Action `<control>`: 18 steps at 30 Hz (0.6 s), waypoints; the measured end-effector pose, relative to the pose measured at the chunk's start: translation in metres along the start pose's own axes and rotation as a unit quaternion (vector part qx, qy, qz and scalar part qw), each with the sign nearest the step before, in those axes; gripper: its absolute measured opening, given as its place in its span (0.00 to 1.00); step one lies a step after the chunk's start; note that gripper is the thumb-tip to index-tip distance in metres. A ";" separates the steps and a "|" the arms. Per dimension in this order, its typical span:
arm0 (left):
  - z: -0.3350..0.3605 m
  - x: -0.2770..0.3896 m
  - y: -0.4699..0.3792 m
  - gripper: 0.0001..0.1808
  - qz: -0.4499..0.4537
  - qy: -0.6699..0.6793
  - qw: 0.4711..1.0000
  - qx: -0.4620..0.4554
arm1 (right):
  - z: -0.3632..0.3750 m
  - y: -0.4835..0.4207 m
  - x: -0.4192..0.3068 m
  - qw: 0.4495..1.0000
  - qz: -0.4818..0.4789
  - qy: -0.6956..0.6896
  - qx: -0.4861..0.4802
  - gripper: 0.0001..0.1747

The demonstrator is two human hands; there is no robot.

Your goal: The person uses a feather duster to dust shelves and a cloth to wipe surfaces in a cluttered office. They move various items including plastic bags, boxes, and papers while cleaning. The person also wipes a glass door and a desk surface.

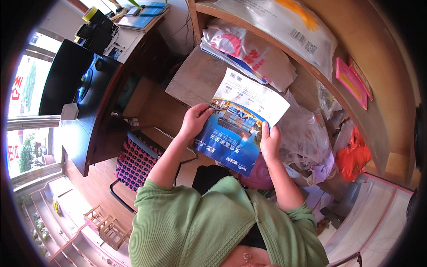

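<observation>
A printed paper leaflet [230,133], blue and white with a picture of a building, is stretched between both hands in front of my body. My left hand [196,120] pinches its left edge, thumb on top. On the opposite edge, my right hand [270,140] grips with the thumb over the printed face. The print lies upside down to my view. Beyond the leaflet's far end is a brown wooden board surface [190,78], carrying a stack of papers [233,63] under a white plastic bag with red print [247,46].
To the left, a dark desk [110,90] holds a monitor [65,76]. Below it stands a chair with a patterned cover [136,160]. Clear plastic bags [300,133] and a red plastic bag [353,157] fill the right side. A wooden shelf edge [300,63] curves overhead there, with a pink booklet [350,83].
</observation>
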State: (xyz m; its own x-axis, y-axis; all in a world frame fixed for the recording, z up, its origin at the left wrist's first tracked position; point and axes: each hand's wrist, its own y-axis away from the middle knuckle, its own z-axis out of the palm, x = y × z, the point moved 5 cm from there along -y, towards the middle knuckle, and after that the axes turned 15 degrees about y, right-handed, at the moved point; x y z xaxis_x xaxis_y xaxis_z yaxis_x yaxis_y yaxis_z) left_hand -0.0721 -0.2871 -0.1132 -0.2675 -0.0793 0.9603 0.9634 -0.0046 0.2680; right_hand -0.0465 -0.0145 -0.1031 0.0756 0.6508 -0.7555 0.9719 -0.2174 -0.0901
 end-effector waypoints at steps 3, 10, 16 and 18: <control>0.007 0.001 -0.009 0.13 0.039 -0.068 0.997 -0.012 | -0.003 0.007 0.015 0.998 0.037 -0.013 -0.043 0.16; 0.012 -0.004 -0.115 0.18 -0.002 0.070 0.997 -0.012 | -0.004 0.036 0.052 0.932 0.258 -0.174 -0.188 0.12; 0.085 0.032 -0.193 0.21 -0.152 0.405 0.901 0.025 | 0.014 0.057 0.018 0.806 0.389 -0.360 -0.263 0.12; 0.099 0.028 -0.223 0.22 -0.185 0.431 0.882 0.042 | 0.023 0.063 0.016 0.776 0.393 -0.403 -0.286 0.13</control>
State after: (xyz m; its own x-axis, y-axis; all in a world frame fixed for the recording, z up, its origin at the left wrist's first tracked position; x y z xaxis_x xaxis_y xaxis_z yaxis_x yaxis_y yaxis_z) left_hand -0.2961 -0.1897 -0.1387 -0.4167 -0.8168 0.3989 0.7980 -0.1185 0.5909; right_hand 0.0111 -0.0340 -0.1359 0.7546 -0.2353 -0.6126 0.6539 0.1915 0.7319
